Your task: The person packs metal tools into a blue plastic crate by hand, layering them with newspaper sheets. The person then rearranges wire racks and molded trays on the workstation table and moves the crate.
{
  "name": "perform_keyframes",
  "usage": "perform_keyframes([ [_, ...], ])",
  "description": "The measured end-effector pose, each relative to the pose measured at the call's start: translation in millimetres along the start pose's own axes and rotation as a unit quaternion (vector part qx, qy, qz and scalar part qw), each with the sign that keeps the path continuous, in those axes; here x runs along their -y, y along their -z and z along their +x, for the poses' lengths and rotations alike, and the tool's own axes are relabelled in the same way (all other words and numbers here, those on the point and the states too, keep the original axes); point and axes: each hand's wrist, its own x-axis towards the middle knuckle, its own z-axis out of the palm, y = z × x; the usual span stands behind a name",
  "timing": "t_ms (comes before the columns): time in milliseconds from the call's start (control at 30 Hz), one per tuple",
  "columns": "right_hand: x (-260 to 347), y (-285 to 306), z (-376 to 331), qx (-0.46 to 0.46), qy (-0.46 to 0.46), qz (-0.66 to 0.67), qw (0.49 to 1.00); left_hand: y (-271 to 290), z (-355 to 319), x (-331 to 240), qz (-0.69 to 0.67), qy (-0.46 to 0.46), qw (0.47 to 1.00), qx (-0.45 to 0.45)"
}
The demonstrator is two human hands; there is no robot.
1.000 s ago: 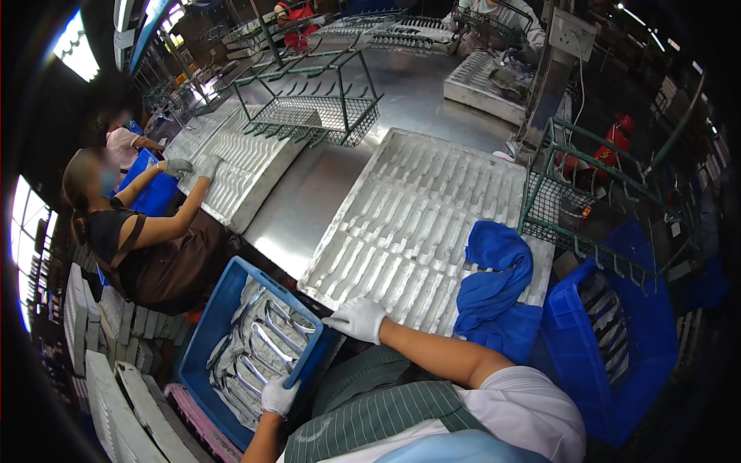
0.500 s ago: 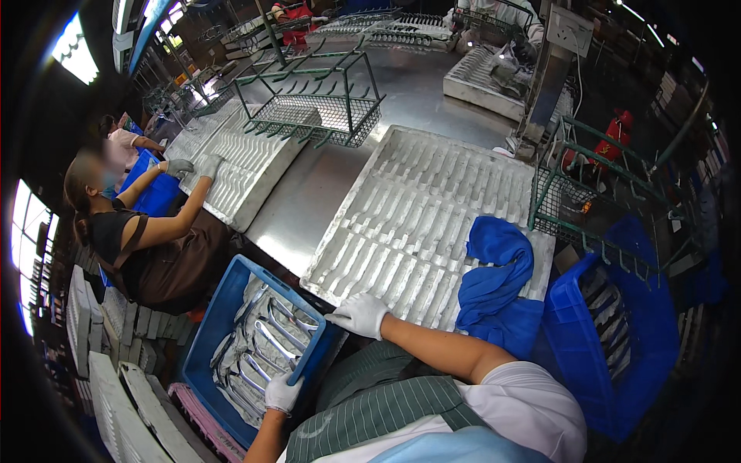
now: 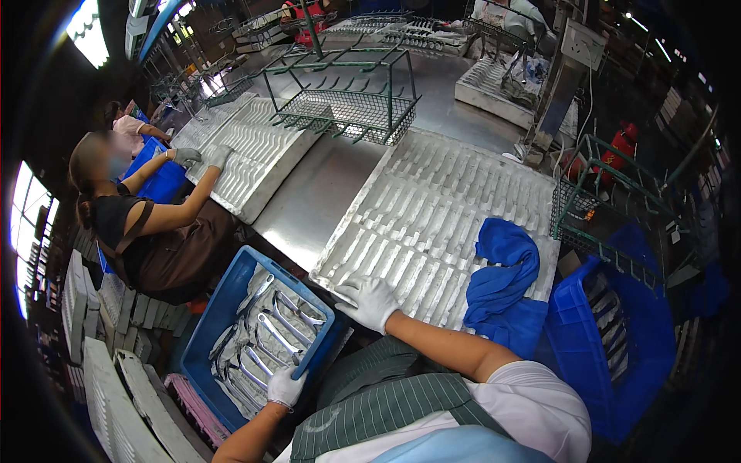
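My left hand (image 3: 286, 386), in a white glove, is closed over the near right rim of a blue bin (image 3: 202, 305). The bin stands tilted beside the table. Inside it, long shiny metal pieces like wrenches (image 3: 272, 333) lie on grey, crumpled lining. My gloved right hand (image 3: 370, 302) lies with fingers stretched out at the near left corner of a white grooved tray (image 3: 401, 224), close to the bin's upper right corner. That hand holds nothing I can see. Toward the tray's right side lies a crumpled blue cloth (image 3: 505, 285).
At the left a co-worker (image 3: 166, 224) has gloved hands on another grooved tray (image 3: 262, 166). Green wire racks (image 3: 355, 108) hang over the metal table (image 3: 309, 212). A second blue bin (image 3: 575, 316) with metal pieces stands at the right. White slabs (image 3: 116, 393) are stacked lower left.
The view has shifted slightly, so the tray and racks sit farther right. My left hand stays on the bin rim and my right at the tray corner. The co-worker's hands have moved a little.
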Motion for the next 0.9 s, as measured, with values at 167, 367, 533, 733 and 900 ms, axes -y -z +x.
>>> perform_keyframes([
  [167, 0.3, 6.2, 0.2, 0.014, 0.017, 0.024, 0.999, -2.3, 0.0, 1.4, 0.007, 0.000, 1.000, -0.001],
  [367, -10.2, -3.5, 0.7, 0.018, 0.014, 0.059, 0.998, -1.7, -0.1, -1.8, 0.021, -0.002, 1.000, -0.020],
  [533, -7.5, 0.3, 3.1, 0.013, 0.012, 0.079, 0.997, 2.3, -1.3, -4.3, 0.017, 0.010, 1.000, -0.006],
  [733, -10.5, -1.0, 2.5, -0.012, 0.021, 0.098, 0.995, 2.0, -0.9, -6.5, 0.019, 0.011, 1.000, -0.008],
  [900, -9.5, -1.2, 2.6, -0.007, 0.018, 0.099, 0.995, 0.6, -1.7, -3.7, 0.021, 0.002, 1.000, -0.013],
])
